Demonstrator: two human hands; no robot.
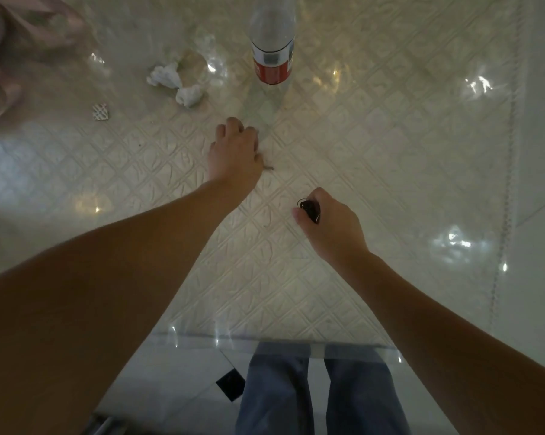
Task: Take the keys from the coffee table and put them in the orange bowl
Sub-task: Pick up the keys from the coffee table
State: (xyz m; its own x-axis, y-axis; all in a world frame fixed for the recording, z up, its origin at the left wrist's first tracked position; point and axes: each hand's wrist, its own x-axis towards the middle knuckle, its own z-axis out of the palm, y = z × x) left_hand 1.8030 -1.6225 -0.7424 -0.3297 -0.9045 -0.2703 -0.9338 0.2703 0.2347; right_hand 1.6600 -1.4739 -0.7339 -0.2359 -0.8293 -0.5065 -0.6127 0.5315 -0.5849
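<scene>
While my right hand (327, 224) curls shut around a dark, glossy key fob (310, 210), I can see a thin wire ring of it poking out beside the thumb, so the keys are up off the coffee table (374, 152) and inside that fist. My left hand (235, 150) reaches farther out, fingers bent down onto the tabletop; something small and brownish (269, 167) sticks out from under its heel, but I cannot tell what it is or whether the fingers are pinching it. Under both hands the table is pale with an embossed diamond pattern beneath a shiny clear cover that throws back glare. Beyond the left hand stands a clear plastic bottle (272, 39) with a red-and-white label, its print too blurred to read. To that hand's far left lie crumpled white tissues (174, 83) and a small patterned packet (100, 112). Below my wrists are blue jeans (315, 390).
</scene>
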